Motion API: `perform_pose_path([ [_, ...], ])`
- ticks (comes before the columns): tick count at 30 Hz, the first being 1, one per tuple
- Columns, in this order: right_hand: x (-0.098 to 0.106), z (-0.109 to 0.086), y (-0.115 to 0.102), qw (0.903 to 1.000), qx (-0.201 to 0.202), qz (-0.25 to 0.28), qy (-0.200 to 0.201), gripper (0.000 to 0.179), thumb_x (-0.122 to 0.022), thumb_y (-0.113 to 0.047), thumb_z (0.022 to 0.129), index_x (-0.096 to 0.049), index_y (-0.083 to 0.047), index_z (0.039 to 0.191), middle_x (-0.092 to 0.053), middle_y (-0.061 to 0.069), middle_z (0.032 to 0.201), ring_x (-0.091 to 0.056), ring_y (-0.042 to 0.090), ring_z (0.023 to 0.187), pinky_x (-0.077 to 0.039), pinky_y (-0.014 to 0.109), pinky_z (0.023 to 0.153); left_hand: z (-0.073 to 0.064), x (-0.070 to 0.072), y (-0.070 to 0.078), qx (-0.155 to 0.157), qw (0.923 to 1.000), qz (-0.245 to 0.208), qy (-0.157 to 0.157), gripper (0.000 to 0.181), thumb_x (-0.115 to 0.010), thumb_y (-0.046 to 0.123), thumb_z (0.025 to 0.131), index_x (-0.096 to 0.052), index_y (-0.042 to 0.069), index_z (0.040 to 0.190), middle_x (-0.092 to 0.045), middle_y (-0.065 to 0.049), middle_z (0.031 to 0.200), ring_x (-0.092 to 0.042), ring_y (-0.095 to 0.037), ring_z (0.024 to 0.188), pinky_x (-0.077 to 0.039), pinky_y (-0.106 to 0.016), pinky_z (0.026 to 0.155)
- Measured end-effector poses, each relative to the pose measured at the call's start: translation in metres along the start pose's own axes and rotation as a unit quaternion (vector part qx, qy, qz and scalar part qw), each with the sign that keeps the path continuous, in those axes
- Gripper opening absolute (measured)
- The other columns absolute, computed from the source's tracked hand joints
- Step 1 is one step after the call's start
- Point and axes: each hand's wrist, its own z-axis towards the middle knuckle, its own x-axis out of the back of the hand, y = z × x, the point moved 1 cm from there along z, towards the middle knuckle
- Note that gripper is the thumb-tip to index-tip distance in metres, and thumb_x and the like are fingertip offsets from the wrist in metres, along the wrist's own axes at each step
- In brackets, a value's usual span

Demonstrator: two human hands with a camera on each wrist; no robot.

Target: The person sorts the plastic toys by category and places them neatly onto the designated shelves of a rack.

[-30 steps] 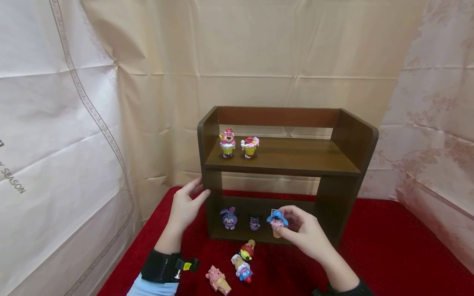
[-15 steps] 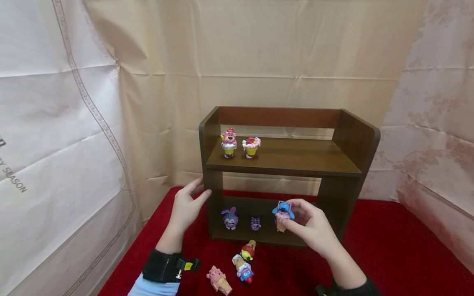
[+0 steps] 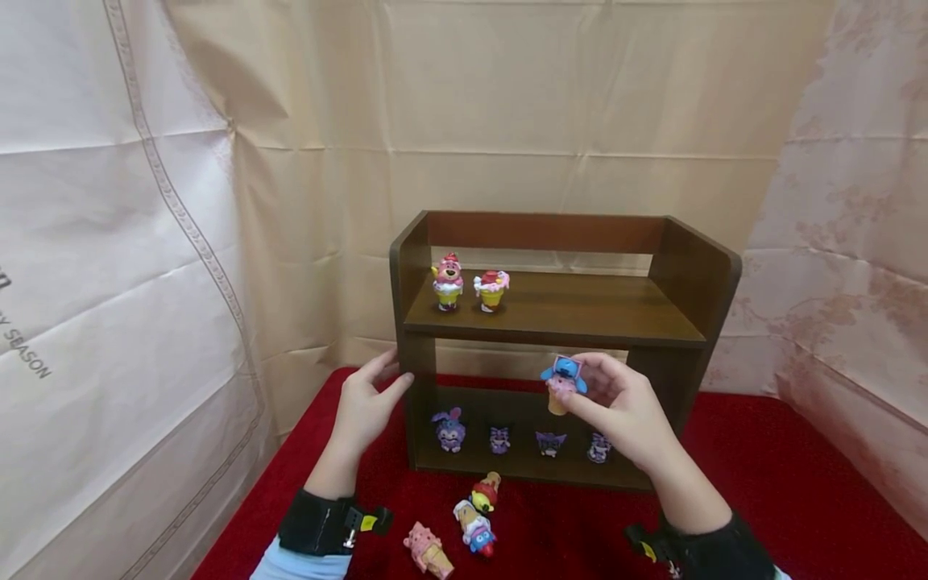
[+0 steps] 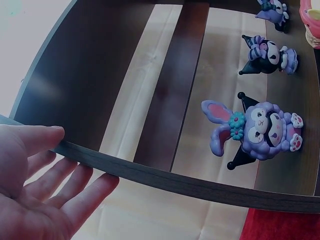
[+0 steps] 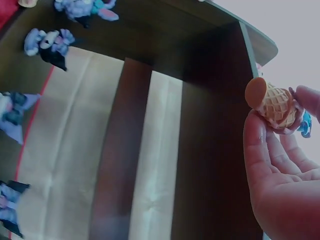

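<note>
My right hand (image 3: pixel 629 415) pinches an ice-cream cone figurine (image 3: pixel 562 385) with a blue head and pink scoop between thumb and fingers. It is held upright in front of the lower opening of a brown two-tier shelf (image 3: pixel 602 318). The right wrist view shows its waffle cone (image 5: pixel 277 104) from below. My left hand (image 3: pixel 367 405) rests on the shelf's left side panel, its fingers loosely extended along the edge (image 4: pixel 145 172). On the lower tier stand a purple rabbit-eared figurine (image 3: pixel 450 431) and several smaller purple-and-black figurines (image 3: pixel 550 444), the rightmost close to my right hand.
On the upper tier stand a pink bear figurine (image 3: pixel 448 282) and a yellow-cup figurine (image 3: pixel 491 290). Several cone figurines lie on the red cloth (image 3: pixel 761 475) before the shelf, among them a pink one (image 3: pixel 428 549) and a blue-faced one (image 3: pixel 474 528). Beige curtains hang behind.
My right hand has lifted the ice-cream cone figurine up and to the right, uncovering the two right-hand purple figurines on the lower tier. My left hand stays on the side panel.
</note>
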Motion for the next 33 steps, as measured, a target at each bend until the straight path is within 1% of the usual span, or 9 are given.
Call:
perform_pose_path([
  [5,0.007,0.014,-0.013,0.9997,0.019,-0.004,0.014,0.034,-0.079,-0.009,0.09,-0.065,-0.007,0.121,-0.076,0.004,0.103,-0.071,0.019,0.086,-0.059,0.026,0.075,0.0,0.0,0.001,0.003,1.0,0.004,0.0,0.05,-0.072,0.016,0.096,-0.059,0.008,0.144,-0.061,-0.013,0.14,-0.064,-0.03,0.121,-0.056,-0.044,0.091],
  [11,0.017,0.035,-0.025,0.9991,0.026,0.0,0.034,0.036,-0.079,-0.009,0.09,-0.064,-0.005,0.122,-0.075,0.009,0.109,-0.071,0.018,0.093,-0.057,0.023,0.083,-0.001,0.001,0.0,0.005,1.0,0.0,0.0,0.05,-0.072,0.016,0.096,-0.059,0.009,0.144,-0.061,-0.012,0.141,-0.064,-0.03,0.122,-0.056,-0.045,0.092],
  [17,0.025,0.052,-0.037,0.9987,0.03,-0.005,0.04,0.036,-0.078,-0.013,0.091,-0.063,-0.004,0.122,-0.074,0.011,0.112,-0.072,0.016,0.097,-0.056,0.022,0.087,0.0,0.002,-0.001,-0.003,1.0,-0.004,0.0,0.049,-0.072,0.015,0.096,-0.059,0.008,0.143,-0.061,-0.013,0.14,-0.064,-0.03,0.121,-0.056,-0.045,0.091],
  [22,0.029,0.066,-0.043,0.9988,0.029,0.006,0.039,0.036,-0.077,-0.014,0.092,-0.062,-0.002,0.122,-0.074,0.012,0.113,-0.072,0.016,0.099,-0.055,0.023,0.089,0.0,0.001,0.001,-0.001,1.0,-0.002,0.002,0.049,-0.072,0.014,0.096,-0.059,0.008,0.143,-0.061,-0.013,0.14,-0.065,-0.03,0.12,-0.057,-0.045,0.091],
  [27,0.032,0.079,-0.046,0.9987,0.017,-0.021,0.043,0.037,-0.078,-0.022,0.093,-0.063,-0.005,0.122,-0.074,0.011,0.113,-0.071,0.017,0.102,-0.055,0.021,0.089,-0.001,0.001,0.003,0.002,1.0,0.0,0.002,0.049,-0.072,0.014,0.096,-0.059,0.007,0.143,-0.062,-0.014,0.14,-0.065,-0.031,0.12,-0.056,-0.046,0.091],
  [33,0.033,0.091,-0.048,0.9975,-0.004,-0.059,0.038,0.043,-0.077,-0.033,0.092,-0.063,-0.007,0.124,-0.073,0.012,0.115,-0.07,0.027,0.108,-0.055,0.021,0.086,-0.001,0.001,0.002,0.007,1.0,0.003,0.002,0.05,-0.072,0.015,0.096,-0.059,0.008,0.143,-0.061,-0.013,0.14,-0.064,-0.031,0.12,-0.056,-0.046,0.092],
])
